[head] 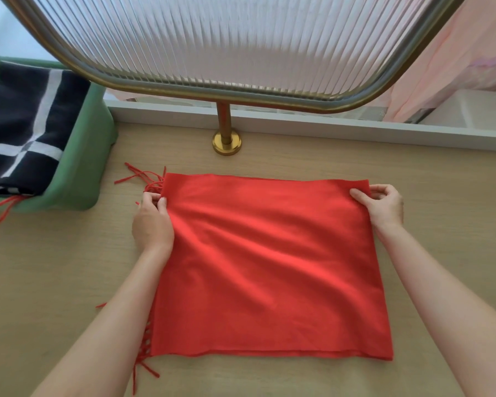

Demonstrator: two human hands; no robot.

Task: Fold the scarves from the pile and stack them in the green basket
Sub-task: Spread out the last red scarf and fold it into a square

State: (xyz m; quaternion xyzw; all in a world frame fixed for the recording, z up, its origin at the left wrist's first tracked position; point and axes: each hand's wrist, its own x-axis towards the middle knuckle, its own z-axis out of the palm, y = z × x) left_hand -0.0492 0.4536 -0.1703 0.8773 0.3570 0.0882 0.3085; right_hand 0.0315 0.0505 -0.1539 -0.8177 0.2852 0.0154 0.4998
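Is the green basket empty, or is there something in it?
Not empty: a dark scarf with white stripes fills the green basket.

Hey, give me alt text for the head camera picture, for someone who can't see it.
A person's left hand and right hand pinch the far corners of a folded red scarf lying on a wooden table. At left, a green basket holds a folded navy scarf with white stripes; a ribbed glass screen stands behind.
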